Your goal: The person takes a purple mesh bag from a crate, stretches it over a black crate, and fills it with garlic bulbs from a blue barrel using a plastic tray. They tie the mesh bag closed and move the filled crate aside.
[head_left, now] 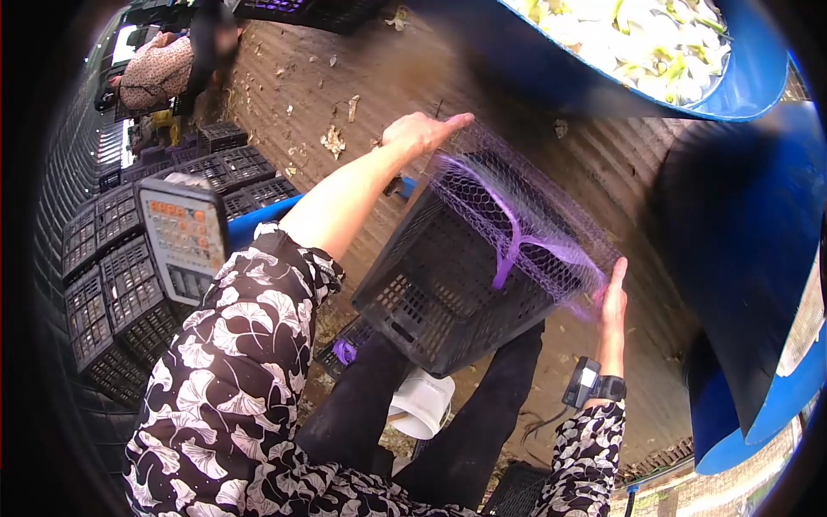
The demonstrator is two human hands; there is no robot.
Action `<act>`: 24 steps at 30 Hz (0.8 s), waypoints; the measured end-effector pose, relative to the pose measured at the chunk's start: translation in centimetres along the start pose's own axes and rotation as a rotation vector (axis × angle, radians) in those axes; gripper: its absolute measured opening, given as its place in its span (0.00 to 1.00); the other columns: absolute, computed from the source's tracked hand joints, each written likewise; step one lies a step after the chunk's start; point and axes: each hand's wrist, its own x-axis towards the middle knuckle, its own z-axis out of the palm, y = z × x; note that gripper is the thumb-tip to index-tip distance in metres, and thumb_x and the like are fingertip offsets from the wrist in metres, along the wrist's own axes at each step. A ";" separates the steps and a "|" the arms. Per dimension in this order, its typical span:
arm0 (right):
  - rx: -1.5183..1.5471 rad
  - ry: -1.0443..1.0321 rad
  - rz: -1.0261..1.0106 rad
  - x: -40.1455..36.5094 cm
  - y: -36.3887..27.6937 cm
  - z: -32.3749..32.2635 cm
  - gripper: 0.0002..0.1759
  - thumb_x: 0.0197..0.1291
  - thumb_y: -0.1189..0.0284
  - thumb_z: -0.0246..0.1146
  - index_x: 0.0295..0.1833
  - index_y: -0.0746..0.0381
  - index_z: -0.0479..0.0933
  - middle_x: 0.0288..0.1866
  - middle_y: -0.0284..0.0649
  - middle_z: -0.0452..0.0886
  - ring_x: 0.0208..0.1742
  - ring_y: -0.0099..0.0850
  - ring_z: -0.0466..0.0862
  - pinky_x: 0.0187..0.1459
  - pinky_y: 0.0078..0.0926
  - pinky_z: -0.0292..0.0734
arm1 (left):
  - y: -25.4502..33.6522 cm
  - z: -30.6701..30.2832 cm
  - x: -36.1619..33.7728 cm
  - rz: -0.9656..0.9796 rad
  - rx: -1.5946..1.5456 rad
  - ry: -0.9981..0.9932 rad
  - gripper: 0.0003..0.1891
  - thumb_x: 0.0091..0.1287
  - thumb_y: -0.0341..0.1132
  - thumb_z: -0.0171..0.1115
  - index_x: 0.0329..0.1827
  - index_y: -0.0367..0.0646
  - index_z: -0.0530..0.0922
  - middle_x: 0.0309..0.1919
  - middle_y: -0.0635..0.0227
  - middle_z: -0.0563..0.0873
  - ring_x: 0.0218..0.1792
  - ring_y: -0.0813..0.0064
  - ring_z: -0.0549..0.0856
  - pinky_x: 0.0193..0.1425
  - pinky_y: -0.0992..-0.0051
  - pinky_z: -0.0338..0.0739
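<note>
A purple mesh bag [568, 211] is stretched across the far side of a black plastic crate [413, 314], with a bunched purple strip hanging into the crate. At the bag's far left corner, my left hand [422, 133] grips its edge, one digit stretched along the rim. Over on the right corner, my right hand [613, 293] holds the other end, with its fingers partly hidden by the net. The crate is tilted and rests by my knees. Its inside shows only dark slatted walls.
Upper right, a blue tub [749, 77] holds white and green vegetable pieces. A scale display [183, 233] stands at left before stacked black crates [112, 284]. A white bucket [422, 405] sits between my legs. Another person [164, 73] is at the upper left.
</note>
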 end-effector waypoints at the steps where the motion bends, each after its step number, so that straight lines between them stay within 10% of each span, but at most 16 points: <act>1: 0.048 -0.010 0.022 1.1 -0.4 0.4 0.46 0.41 0.26 0.37 0.10 0.63 0.65 0.13 0.36 0.66 0.21 0.31 0.67 0.29 0.29 0.63 | 0.4 0.3 1.0 0.025 -0.014 0.026 0.53 0.40 0.80 0.36 0.46 0.35 0.76 0.46 0.54 0.79 0.51 0.62 0.76 0.53 0.68 0.69; 4: -0.002 0.134 0.009 4.9 2.2 3.3 0.48 0.44 0.28 0.37 0.26 0.67 0.76 0.18 0.39 0.71 0.21 0.30 0.70 0.26 0.28 0.63 | 0.4 1.7 3.3 0.015 -0.042 0.025 0.51 0.40 0.79 0.42 0.44 0.33 0.77 0.43 0.53 0.79 0.50 0.60 0.77 0.52 0.68 0.69; 6: -0.068 -0.105 0.082 5.2 4.5 4.1 0.51 0.46 0.31 0.43 0.51 0.73 0.71 0.46 0.49 0.75 0.52 0.36 0.70 0.58 0.31 0.57 | -1.4 3.8 4.5 0.006 0.014 -0.073 0.47 0.40 0.74 0.52 0.42 0.33 0.78 0.41 0.53 0.80 0.49 0.61 0.78 0.52 0.68 0.69; 8: 0.081 -0.146 0.173 2.1 3.5 3.7 0.40 0.49 0.37 0.49 0.41 0.66 0.77 0.36 0.44 0.78 0.38 0.32 0.76 0.42 0.29 0.70 | -2.8 3.8 4.6 0.014 -0.143 -0.315 0.46 0.41 0.70 0.58 0.48 0.32 0.74 0.50 0.49 0.75 0.54 0.58 0.73 0.57 0.60 0.64; 10: 0.308 -0.277 0.275 1.4 5.4 2.1 0.31 0.47 0.41 0.57 0.28 0.63 0.74 0.15 0.29 0.66 0.14 0.21 0.63 0.16 0.22 0.57 | -4.9 5.4 5.8 -0.069 -0.511 -0.510 0.49 0.44 0.70 0.56 0.56 0.32 0.66 0.59 0.46 0.63 0.59 0.52 0.65 0.60 0.48 0.56; 12: 0.420 -0.441 0.351 0.0 4.9 -1.2 0.27 0.49 0.45 0.59 0.26 0.62 0.73 0.14 0.26 0.62 0.12 0.19 0.59 0.14 0.20 0.53 | -5.6 2.4 5.0 -0.086 -0.623 -0.701 0.47 0.47 0.63 0.60 0.61 0.34 0.59 0.65 0.45 0.50 0.62 0.48 0.58 0.60 0.41 0.48; 14: 0.531 -0.607 0.418 -1.0 4.6 -3.4 0.23 0.50 0.50 0.60 0.24 0.61 0.71 0.13 0.23 0.58 0.11 0.17 0.55 0.13 0.17 0.49 | -6.0 0.0 4.3 -0.082 -0.589 -0.708 0.23 0.47 0.62 0.62 0.21 0.51 0.73 0.14 0.79 0.69 0.10 0.87 0.53 0.16 0.82 0.48; 20: 0.860 -0.744 0.256 -5.6 5.4 -3.7 0.10 0.56 0.67 0.57 0.27 0.62 0.71 0.23 0.33 0.74 0.26 0.27 0.75 0.28 0.28 0.73 | -6.3 -0.9 2.0 0.084 -0.525 -0.785 0.08 0.52 0.37 0.65 0.23 0.49 0.73 0.19 0.76 0.74 0.18 0.83 0.69 0.27 0.82 0.64; 21: 1.018 -0.767 0.228 -7.5 4.8 -3.7 0.05 0.56 0.71 0.56 0.30 0.60 0.72 0.35 0.38 0.78 0.44 0.35 0.76 0.44 0.43 0.73 | -6.3 -0.9 1.3 0.002 -0.776 -0.801 0.06 0.52 0.32 0.63 0.24 0.45 0.73 0.22 0.73 0.76 0.23 0.79 0.73 0.33 0.77 0.70; 24: 1.545 -0.569 0.288 -11.3 3.3 -1.5 0.03 0.55 0.73 0.57 0.33 0.62 0.71 0.37 0.40 0.77 0.50 0.37 0.74 0.47 0.48 0.71 | -6.6 -0.4 -0.4 -0.269 -1.477 -0.853 0.03 0.55 0.21 0.49 0.32 0.36 0.68 0.32 0.61 0.75 0.39 0.66 0.76 0.55 0.59 0.69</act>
